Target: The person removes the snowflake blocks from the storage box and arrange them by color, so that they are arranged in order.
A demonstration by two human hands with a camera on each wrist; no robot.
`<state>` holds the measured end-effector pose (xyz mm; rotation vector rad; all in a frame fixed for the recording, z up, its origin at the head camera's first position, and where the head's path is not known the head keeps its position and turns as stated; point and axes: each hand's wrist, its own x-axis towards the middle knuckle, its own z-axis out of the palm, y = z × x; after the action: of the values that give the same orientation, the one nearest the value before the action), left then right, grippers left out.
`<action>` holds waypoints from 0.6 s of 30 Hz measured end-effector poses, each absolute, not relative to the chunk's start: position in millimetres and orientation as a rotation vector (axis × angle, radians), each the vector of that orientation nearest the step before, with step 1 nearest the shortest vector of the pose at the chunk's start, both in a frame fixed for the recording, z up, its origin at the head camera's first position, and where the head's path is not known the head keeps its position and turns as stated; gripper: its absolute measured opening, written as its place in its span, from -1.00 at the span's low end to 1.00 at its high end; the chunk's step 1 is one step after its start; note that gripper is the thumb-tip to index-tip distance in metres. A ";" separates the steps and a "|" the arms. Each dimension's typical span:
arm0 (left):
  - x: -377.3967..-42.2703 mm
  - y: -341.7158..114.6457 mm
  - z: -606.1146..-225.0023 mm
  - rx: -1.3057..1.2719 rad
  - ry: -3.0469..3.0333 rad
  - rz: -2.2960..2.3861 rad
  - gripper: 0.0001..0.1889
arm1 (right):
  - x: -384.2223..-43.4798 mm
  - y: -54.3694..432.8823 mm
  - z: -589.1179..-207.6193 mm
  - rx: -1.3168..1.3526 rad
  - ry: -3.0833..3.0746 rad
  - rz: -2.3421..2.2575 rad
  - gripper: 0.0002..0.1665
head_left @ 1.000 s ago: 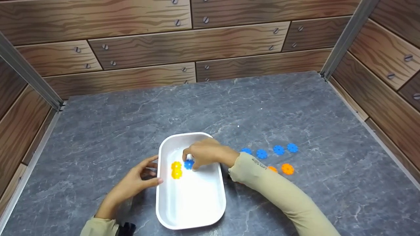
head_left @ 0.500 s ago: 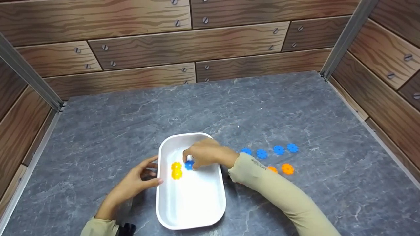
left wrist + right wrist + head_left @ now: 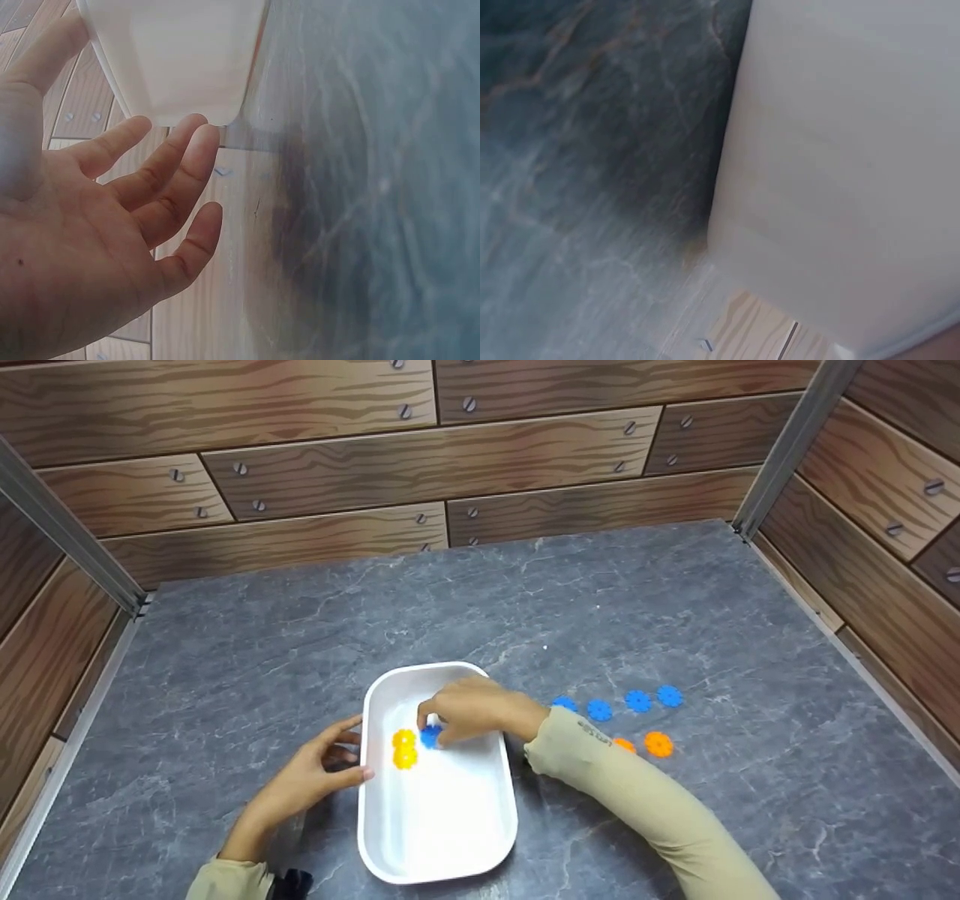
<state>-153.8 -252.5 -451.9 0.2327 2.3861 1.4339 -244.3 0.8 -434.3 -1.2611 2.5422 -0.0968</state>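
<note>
A white rectangular tray (image 3: 442, 825) stands on the grey marbled table in the head view. Inside it, my right hand (image 3: 472, 709) pinches a blue flower-shaped disc (image 3: 430, 736) between thumb and fingers. Two yellow flower-shaped discs (image 3: 405, 757) lie just left of it, one overlapping the other. My left hand (image 3: 311, 769) is at the tray's left side, its thumb on the rim and its fingers spread along the outer wall. In the left wrist view those fingers (image 3: 176, 176) are loosely bent, holding nothing else. The right wrist view shows only the tray's outer wall (image 3: 832, 150), hiding the right fingers.
Right of the tray, several blue discs (image 3: 638, 700) lie in a loose row on the table. Closer to me is an orange disc (image 3: 658, 745); another orange disc (image 3: 625, 745) is partly covered by the right sleeve (image 3: 622, 780). Wood-patterned panels (image 3: 420, 457) wall the table.
Both hands and the tray stay in place. The blue disc has only shifted slightly at the right fingertips.
</note>
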 end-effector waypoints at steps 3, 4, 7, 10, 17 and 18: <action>-154.4 -252.1 -451.7 0.236 2.389 1.433 -0.15 | -246.0 2.5 -431.6 -1.278 2.522 -0.154 -0.63; -154.3 -252.2 -452.0 0.236 2.391 1.433 -0.15 | -246.2 3.0 -431.1 -1.282 2.515 -0.176 -0.62; -154.6 -252.0 -452.6 0.233 2.391 1.439 -0.16 | -246.5 4.6 -428.3 -1.280 2.507 -0.241 -0.61; -154.4 -251.9 -452.2 0.219 2.394 1.437 -0.16 | -246.1 6.6 -423.9 -1.272 2.504 -0.289 -0.61; -153.8 -251.7 -451.6 0.222 2.394 1.430 -0.15 | -243.2 17.1 -402.7 -1.219 2.522 -0.328 -0.60; -153.8 -251.7 -451.7 0.230 2.391 1.437 -0.15 | -242.7 19.3 -398.9 -1.217 2.526 -0.334 -0.60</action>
<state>-153.8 -251.7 -451.7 0.2297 2.3913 1.4366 -242.7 19.3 -398.9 -1.2173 2.5256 -0.3340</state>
